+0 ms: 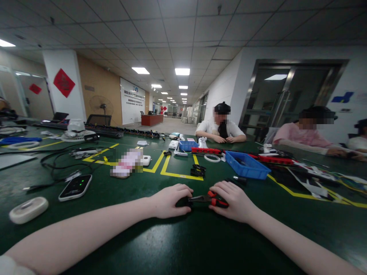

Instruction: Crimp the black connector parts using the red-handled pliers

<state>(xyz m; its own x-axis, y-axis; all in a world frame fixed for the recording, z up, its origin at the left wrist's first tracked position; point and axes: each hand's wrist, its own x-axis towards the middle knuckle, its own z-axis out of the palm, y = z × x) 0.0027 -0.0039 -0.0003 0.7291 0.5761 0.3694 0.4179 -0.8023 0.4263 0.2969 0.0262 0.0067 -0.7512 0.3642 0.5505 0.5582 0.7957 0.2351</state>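
Your bench (172, 240) around the pliers (219, 203)
Left of the pliers you have your left hand (173, 200), at their right end your right hand (235, 200). Behind the pliers lie loose pieces (197, 172); behind and right, a bin (256, 174) holding parts; behind and left, a phone (126, 164); farther left, an electronic device (73, 189). A co-worker (210, 131) is across the bench, behind the pliers.

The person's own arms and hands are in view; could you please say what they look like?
The left hand and right hand are gloveless, with no watch visible. The left forearm and right forearm are uncovered; a whitish fabric sleeve shows at the bottom left.
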